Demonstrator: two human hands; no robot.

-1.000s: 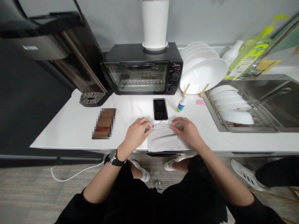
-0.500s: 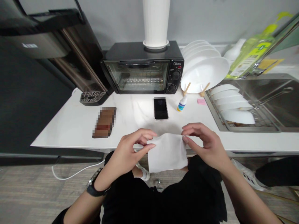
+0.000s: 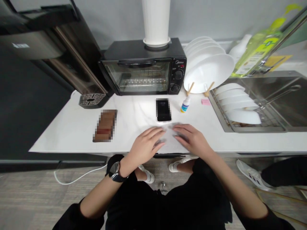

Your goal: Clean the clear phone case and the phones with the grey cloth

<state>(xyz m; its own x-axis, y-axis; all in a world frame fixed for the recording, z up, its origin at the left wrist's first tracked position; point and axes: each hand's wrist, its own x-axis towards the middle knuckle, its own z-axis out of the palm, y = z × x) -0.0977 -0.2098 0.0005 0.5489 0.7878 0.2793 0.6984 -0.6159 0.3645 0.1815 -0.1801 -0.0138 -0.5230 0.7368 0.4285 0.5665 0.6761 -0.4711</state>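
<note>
A thin white cloth lies spread on the counter at its front edge, partly hidden under my hands. My left hand rests on its left side, fingers stretched out and pointing right. On the other side my right hand lies with its fingers apart, slightly blurred, over the cloth's right part. Just behind the cloth is a black phone-like slab, its face pixelated. A small white bottle with a blue and yellow label stands right of the slab.
A brown pixelated flat object lies to the left on the white counter. Behind are a toaster oven, a drink machine and racked plates. Bowls sit in the sink at right. Another person's shoe shows below.
Both hands have moved forward and lowered the cloth from the air in front of the counter onto its top. Their pinching fingers have opened out flat.
</note>
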